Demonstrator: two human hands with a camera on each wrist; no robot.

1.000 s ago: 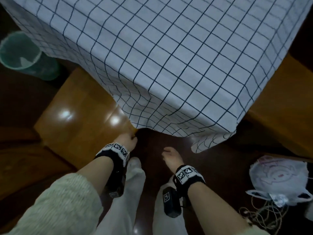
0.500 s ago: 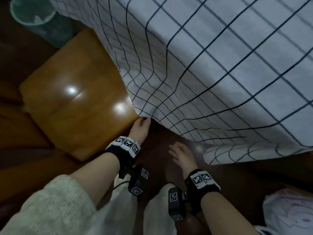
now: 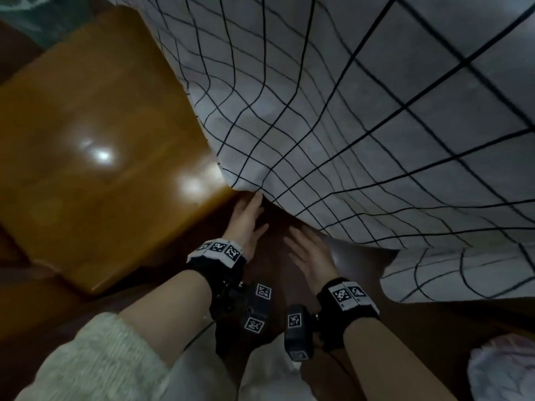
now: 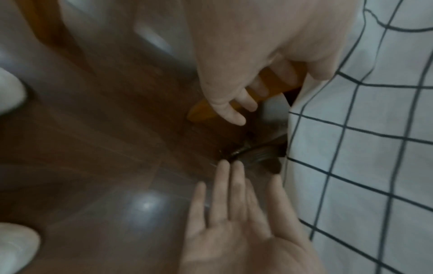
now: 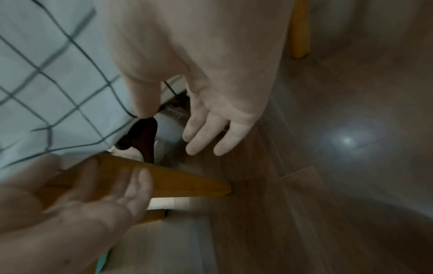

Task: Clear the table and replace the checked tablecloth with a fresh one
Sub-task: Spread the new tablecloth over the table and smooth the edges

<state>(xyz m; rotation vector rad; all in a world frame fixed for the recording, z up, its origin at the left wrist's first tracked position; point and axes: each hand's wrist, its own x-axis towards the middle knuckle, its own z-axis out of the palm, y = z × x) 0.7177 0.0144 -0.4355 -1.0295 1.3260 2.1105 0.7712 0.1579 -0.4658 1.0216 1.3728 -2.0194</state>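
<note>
Checked tablecloth is being seen draped over the table, filling the upper right of the head view; no items are visible on the part of it in frame, and the table itself is not being shown. One corner is hanging down at lower right, its flap folded so the underside is showing. Wooden stool is standing just beside the cloth's hanging edge, on dark floor.

Left hand is being held low at the cloth's bottom hem, fingertips touching or almost touching the edge next to the stool corner. Fingers are being kept fairly straight in the left wrist view; nothing is being pinched or held. Right hand is being held spread, palm toward the floor, just below the hem and apart from it; nothing is being held there either. The right wrist view confirms spread fingers over the floorboards.

Progress, as a judgement: clearing looks done on the visible part, and removal of the cloth is only being started, since the cloth is still lying over the table. Left to do: hem to be gripped, cloth to be pulled off, fresh cloth to be laid. No fresh cloth can be identified; a pale bundle at lower right is too unclear to name.

Orientation: the cloth is lying flat on top, with its side falling steeply toward the floor. The hanging corner is pointing down, toward the person. The long axis cannot be told, as only part of the cloth is in frame.
</note>
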